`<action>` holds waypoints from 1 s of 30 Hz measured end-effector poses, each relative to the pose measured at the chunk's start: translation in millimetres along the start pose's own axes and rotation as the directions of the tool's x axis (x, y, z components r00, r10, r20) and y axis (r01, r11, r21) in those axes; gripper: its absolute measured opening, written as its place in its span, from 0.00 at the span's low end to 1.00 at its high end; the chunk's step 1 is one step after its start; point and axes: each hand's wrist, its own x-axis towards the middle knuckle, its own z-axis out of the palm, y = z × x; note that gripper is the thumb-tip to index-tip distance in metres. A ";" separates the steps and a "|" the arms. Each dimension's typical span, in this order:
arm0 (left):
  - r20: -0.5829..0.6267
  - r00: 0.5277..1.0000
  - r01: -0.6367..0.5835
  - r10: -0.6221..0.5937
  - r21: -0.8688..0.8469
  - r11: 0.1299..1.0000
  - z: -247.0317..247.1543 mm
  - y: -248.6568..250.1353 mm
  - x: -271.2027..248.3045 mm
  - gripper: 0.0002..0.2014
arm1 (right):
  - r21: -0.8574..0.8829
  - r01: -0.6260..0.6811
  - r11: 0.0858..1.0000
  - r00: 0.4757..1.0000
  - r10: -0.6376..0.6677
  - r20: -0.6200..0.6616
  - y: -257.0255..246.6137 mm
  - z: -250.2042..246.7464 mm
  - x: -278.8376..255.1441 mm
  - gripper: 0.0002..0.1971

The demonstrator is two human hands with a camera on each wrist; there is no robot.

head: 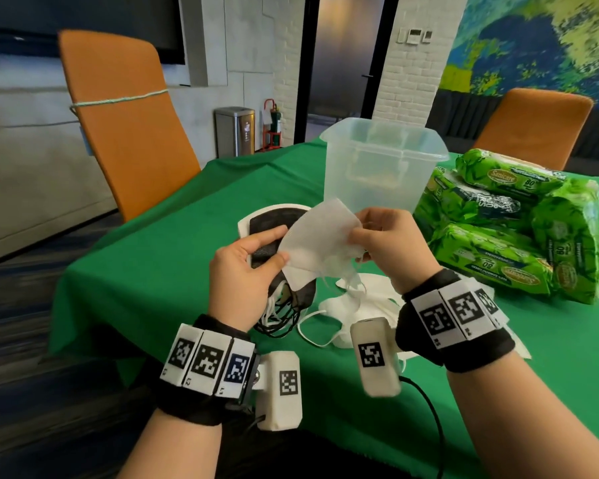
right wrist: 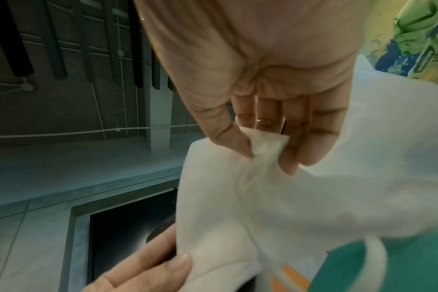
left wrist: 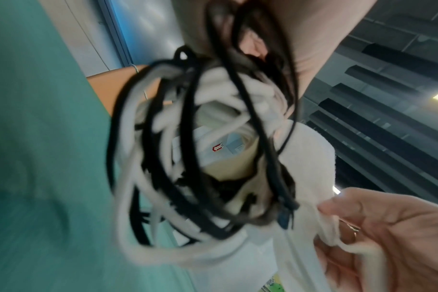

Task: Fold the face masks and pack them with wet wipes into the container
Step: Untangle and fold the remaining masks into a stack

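Observation:
Above the table I hold a white face mask [head: 320, 233] between both hands. My left hand [head: 270, 250] grips a stack of black and white masks [head: 274, 233], its thumb pressing the white mask's left corner. The stack's ear loops [left wrist: 188, 158] dangle in a tangle below that palm. My right hand [head: 360, 236] pinches the white mask's right end [right wrist: 265, 146] between thumb and fingers; the mask body [right wrist: 300, 197] hangs below. The clear plastic container [head: 384, 160] stands open just behind. Green wet wipe packs [head: 509, 229] are piled to its right.
More white masks [head: 363, 302] lie loose on the green tablecloth [head: 173, 243] under my hands. An orange chair [head: 125, 115] stands at the table's left, another [head: 533, 122] behind the wipes. The table's near edge runs below my wrists.

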 end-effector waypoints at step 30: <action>0.047 0.993 0.117 -0.109 -0.234 0.965 8.5 -1.8 -7.4 0.06 | -0.162 0.372 0.914 0.928 -0.369 0.050 -3.9 21.8 -23.0 0.13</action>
